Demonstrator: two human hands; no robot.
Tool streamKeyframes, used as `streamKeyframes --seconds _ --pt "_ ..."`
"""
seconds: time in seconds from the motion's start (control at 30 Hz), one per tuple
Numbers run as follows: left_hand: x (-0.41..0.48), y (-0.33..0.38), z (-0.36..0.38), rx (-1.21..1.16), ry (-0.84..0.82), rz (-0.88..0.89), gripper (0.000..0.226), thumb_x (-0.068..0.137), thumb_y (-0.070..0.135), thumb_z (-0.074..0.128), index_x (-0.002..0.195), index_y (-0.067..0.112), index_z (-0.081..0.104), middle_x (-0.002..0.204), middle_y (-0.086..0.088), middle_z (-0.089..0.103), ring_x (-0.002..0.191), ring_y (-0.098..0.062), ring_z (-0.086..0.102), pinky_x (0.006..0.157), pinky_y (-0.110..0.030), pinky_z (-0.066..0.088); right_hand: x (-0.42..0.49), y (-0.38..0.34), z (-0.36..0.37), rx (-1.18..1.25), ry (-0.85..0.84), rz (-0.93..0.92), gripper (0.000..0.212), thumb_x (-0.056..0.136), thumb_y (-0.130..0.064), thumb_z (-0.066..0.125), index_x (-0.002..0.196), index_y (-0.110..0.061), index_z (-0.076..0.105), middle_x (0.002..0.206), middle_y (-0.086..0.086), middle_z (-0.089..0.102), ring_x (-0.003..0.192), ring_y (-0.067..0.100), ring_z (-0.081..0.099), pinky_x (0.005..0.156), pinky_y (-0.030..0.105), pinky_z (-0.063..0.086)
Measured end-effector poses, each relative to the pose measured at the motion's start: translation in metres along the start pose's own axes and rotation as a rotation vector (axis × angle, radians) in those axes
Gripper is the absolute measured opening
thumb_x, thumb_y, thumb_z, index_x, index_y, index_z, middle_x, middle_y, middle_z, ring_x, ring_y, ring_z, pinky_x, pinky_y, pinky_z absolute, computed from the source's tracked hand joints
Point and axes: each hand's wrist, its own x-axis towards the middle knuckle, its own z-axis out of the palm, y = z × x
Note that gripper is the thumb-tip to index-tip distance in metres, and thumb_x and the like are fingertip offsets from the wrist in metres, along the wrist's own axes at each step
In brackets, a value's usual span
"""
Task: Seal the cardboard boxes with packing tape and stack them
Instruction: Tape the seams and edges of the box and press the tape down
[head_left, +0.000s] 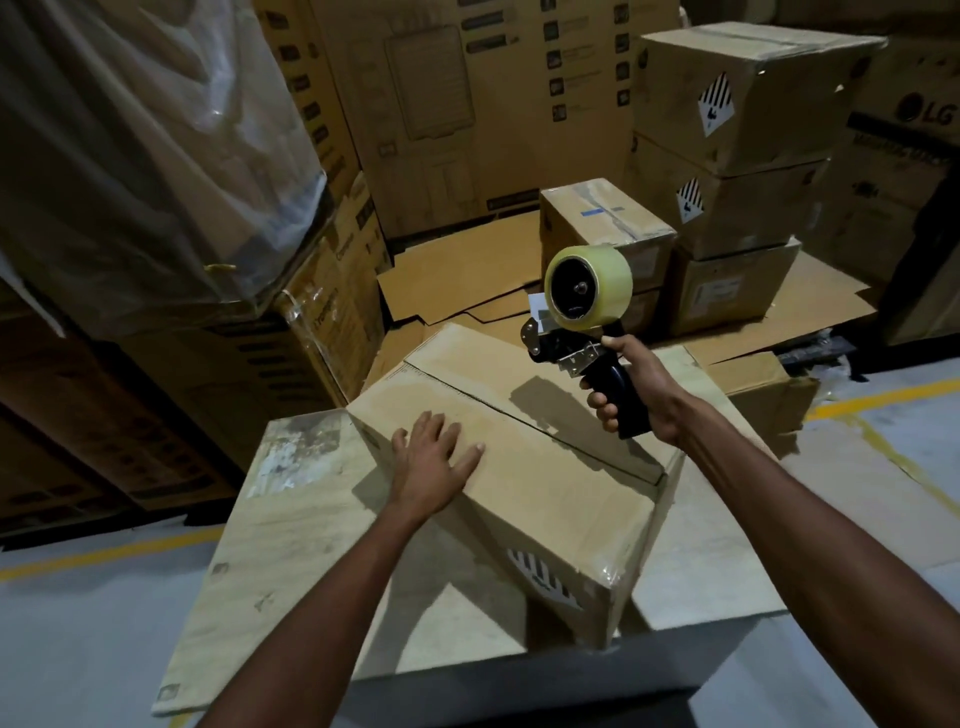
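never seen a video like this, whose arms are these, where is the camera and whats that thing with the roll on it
There is no machine here: the camera sits on a person's head and looks forward and down, so the two arms are that person's own. The left hand lies flat on top of a cardboard box, which rests on a pale board. The right hand grips the black handle of a tape dispenser loaded with clear packing tape, held above the box's far side. The seam between the top flaps looks not yet taped. Behind, more boxes stand stacked.
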Motion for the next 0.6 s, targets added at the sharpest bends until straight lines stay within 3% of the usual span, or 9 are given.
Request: streamKeyframes --seconds 0.13,0.27,0.43,0.6 --pt "0.041 -0.05 -0.01 0.011 -0.04 -0.113 0.092 0.09 0.085 0.028 0.157 0.023 0.037 0.169 -0.008 0.021 0.157 -0.023 0.011 0.123 -0.053 0.006 0.021 -0.004 0.026 -0.028 0.042 -0.015 0.065 0.091 -0.068 0.046 0.091 -0.004 0.058 0.069 0.006 0.048 0.053 0.019 0.037 0.052 0.03 0.031" --pt "0.082 -0.095 -0.01 -0.03 -0.026 -0.218 0.103 0.085 0.09 0.029 0.161 0.02 0.026 0.17 -0.01 0.016 0.157 -0.026 0.009 0.123 -0.055 0.004 0.04 -0.008 0.047 -0.019 0.02 0.014 0.067 0.091 -0.067 0.045 0.094 -0.002 0.059 0.071 0.007 0.048 0.054 0.019 0.037 0.051 0.03 0.032" --pt "0.099 -0.125 -0.005 -0.148 0.012 -0.272 0.092 0.091 0.08 0.039 0.154 0.013 0.043 0.156 -0.014 0.045 0.142 -0.034 0.04 0.114 -0.053 0.03 0.058 -0.009 0.064 -0.066 0.0 0.039 0.067 0.094 -0.063 0.04 0.102 0.001 0.06 0.072 0.008 0.052 0.055 0.019 0.041 0.05 0.029 0.036" --pt "0.089 -0.124 -0.004 -0.174 0.079 -0.308 0.078 0.096 0.07 0.044 0.15 0.014 0.049 0.148 -0.01 0.054 0.138 -0.03 0.044 0.107 -0.05 0.035 0.08 -0.014 0.073 -0.099 -0.008 0.086 0.072 0.093 -0.064 0.039 0.105 0.003 0.062 0.072 0.009 0.052 0.055 0.02 0.043 0.049 0.029 0.038"
